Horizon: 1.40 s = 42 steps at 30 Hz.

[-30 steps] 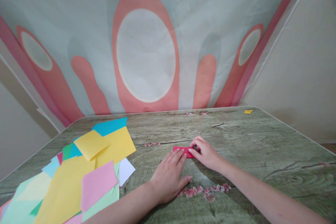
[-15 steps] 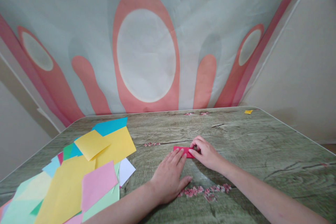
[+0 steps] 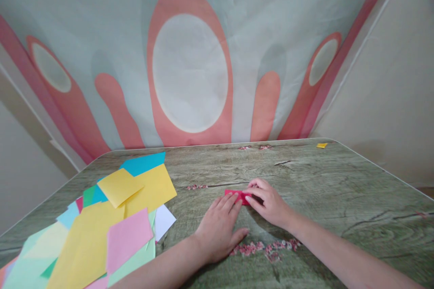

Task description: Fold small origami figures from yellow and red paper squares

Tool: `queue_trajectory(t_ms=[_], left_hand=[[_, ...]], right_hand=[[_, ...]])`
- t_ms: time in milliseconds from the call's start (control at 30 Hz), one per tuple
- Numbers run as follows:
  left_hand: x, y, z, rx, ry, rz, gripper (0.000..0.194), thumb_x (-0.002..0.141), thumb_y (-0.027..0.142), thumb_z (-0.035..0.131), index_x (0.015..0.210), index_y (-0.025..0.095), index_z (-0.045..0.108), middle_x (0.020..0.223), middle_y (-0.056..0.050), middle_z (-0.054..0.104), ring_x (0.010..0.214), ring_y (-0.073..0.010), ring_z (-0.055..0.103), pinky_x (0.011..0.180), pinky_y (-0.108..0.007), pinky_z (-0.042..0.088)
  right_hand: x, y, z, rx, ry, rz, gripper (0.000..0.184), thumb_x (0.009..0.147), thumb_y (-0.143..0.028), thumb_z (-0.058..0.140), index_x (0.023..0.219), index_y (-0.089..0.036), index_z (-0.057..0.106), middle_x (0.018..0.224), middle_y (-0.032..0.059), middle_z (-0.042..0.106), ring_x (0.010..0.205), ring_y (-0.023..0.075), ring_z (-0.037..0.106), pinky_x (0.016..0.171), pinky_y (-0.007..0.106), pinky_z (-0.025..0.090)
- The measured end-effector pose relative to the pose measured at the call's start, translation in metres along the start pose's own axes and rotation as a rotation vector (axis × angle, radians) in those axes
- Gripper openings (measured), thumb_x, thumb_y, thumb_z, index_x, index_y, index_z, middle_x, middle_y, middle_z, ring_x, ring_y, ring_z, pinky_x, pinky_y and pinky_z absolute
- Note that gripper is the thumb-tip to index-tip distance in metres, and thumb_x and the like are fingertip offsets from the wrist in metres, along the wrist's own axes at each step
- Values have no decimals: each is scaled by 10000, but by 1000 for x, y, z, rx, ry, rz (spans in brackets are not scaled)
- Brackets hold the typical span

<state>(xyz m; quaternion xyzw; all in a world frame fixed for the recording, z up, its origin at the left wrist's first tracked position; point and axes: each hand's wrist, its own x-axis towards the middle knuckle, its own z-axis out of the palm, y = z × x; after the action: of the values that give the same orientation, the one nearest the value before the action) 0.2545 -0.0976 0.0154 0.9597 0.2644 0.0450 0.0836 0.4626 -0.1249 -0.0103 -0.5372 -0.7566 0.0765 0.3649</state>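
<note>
Matt red paper point(image 3: 232, 193) and smooth coloured sheets point(image 3: 86, 239) lie on a wood-grain tabletop point(image 3: 210, 167).

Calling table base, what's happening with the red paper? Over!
Left hand flat on red paper. Right hand pinching its right end. Paper pile off left, not in the way.

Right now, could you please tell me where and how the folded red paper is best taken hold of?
I would pinch the folded red paper at its right end, from the right: it is a narrow strip, and the left hand overlaps its left part.
</note>
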Motion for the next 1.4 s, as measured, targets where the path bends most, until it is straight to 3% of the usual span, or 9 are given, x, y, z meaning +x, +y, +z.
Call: queue_trajectory(t_ms=[167, 400, 600, 900, 1033, 1167, 1400], left_hand=[[0, -2, -2, 16, 12, 8, 623, 872, 587, 288, 1367, 209, 297, 1428, -80, 332, 1308, -237, 283, 1072, -412, 204], [2, -2, -5, 46, 33, 33, 604, 847, 570, 378, 1316, 191, 357, 1379, -111, 395, 1251, -261, 362, 1033, -433, 237], [3, -3, -8, 88, 34, 63, 552, 834, 563, 417, 1226, 174, 442, 1343, -126, 430, 1216, -276, 398, 1017, -431, 242], [8, -7, -9, 168, 35, 92, 577, 809, 617, 424, 1163, 168, 500, 1275, -121, 501, 1161, -269, 453, 994, -408, 271], [8, -8, -10, 182, 37, 87, 574, 823, 610, 404, 1174, 168, 504, 1301, -118, 482, 1222, -280, 391, 999, -423, 265], [6, -9, -13, 193, 32, 61, 541, 829, 592, 414, 1121, 155, 544, 1319, -120, 466, 1254, -285, 349, 1018, -431, 248], [0, -12, -16, 242, 50, -8, 551, 824, 568, 441, 1114, 118, 568, 1279, -152, 500, 1240, -309, 360, 1031, -468, 232]], right_hand=[[-3, -10, -2, -127, -53, -137, 172, 841, -179, 511, 905, -228, 662, 913, 50, 614, 909, 199, 510, 817, 377, 394], [-3, -22, -6, -268, -161, -224, 231, 830, -122, 464, 947, -200, 647, 908, 61, 640, 892, 195, 528, 899, 416, 347], [-5, -31, -8, -402, -209, -245, 288, 755, -99, 506, 998, -183, 636, 910, 76, 633, 909, 212, 528, 1019, 471, 239], [-7, -34, -3, -553, -248, -245, 218, 849, -137, 489, 983, -166, 659, 891, 77, 637, 906, 211, 537, 1055, 451, 198], [-5, -35, -8, -590, -291, -195, 164, 835, -131, 533, 886, -166, 685, 843, 76, 647, 880, 221, 546, 988, 443, 273], [-7, -34, -14, -629, -341, -134, 144, 827, -127, 543, 861, -162, 679, 843, 91, 639, 872, 238, 541, 802, 392, 368], [-9, -28, -14, -650, -365, -87, 129, 818, -133, 555, 861, -181, 667, 865, 81, 623, 852, 231, 530, 675, 348, 342]])
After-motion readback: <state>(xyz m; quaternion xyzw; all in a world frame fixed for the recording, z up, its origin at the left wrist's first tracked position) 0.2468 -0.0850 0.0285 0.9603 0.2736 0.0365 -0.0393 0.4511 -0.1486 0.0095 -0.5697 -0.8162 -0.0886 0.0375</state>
